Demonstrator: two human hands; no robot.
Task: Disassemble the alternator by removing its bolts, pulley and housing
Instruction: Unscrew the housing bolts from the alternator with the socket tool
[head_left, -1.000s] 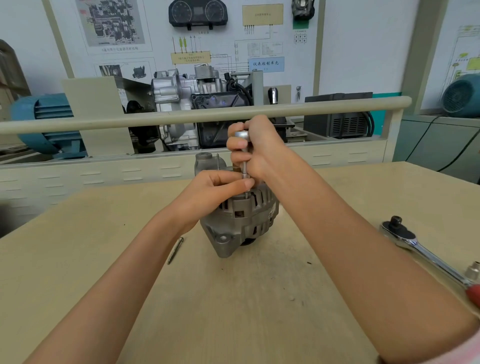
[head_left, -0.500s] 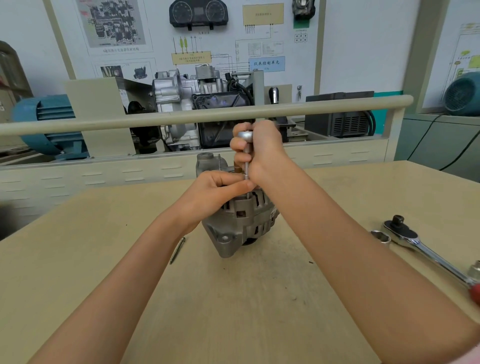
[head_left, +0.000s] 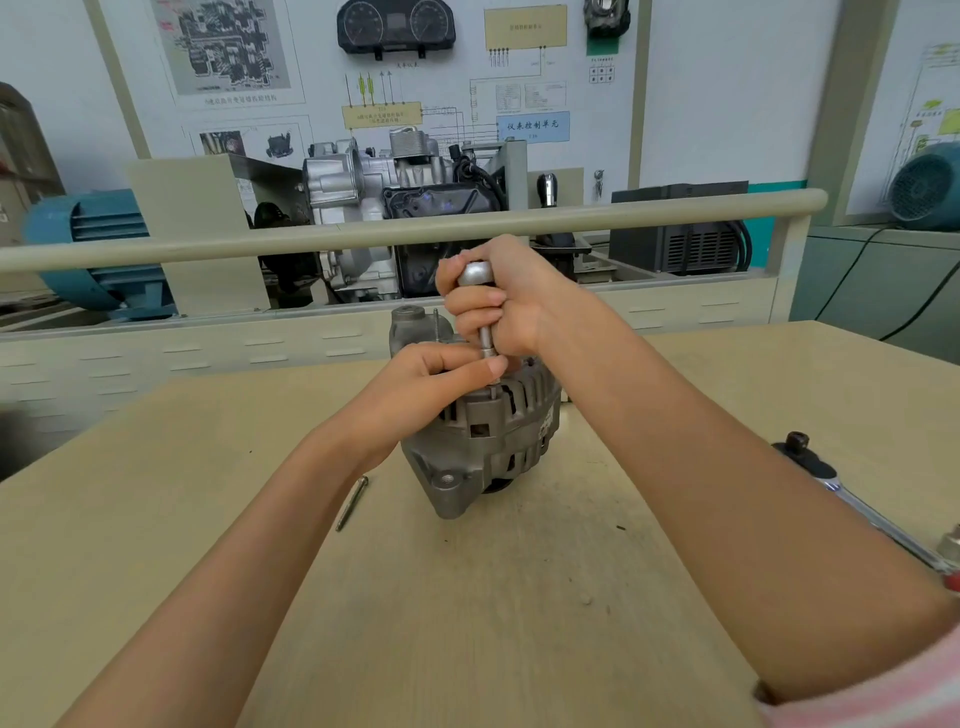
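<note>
A grey cast alternator (head_left: 483, 447) stands on the beige workbench (head_left: 467, 597), its slotted housing facing me. My right hand (head_left: 511, 296) grips a silver extension bar (head_left: 487, 332) that stands upright on the alternator's top. My left hand (head_left: 436, 379) rests on the housing, and its thumb and fingers pinch the bar's lower end. A thin threaded stud (head_left: 437, 325) sticks up behind my left hand. The bolt under the bar is hidden by my fingers.
A long loose bolt (head_left: 352, 503) lies on the bench left of the alternator. A ratchet wrench (head_left: 852, 499) lies at the right edge, with a socket (head_left: 951, 545) beside its handle. A beige rail (head_left: 415, 228) and an engine display stand behind the bench.
My view and hands have shifted only a little. My right hand has regripped the bar slightly, with the bar's round top now showing more above my fingers.
</note>
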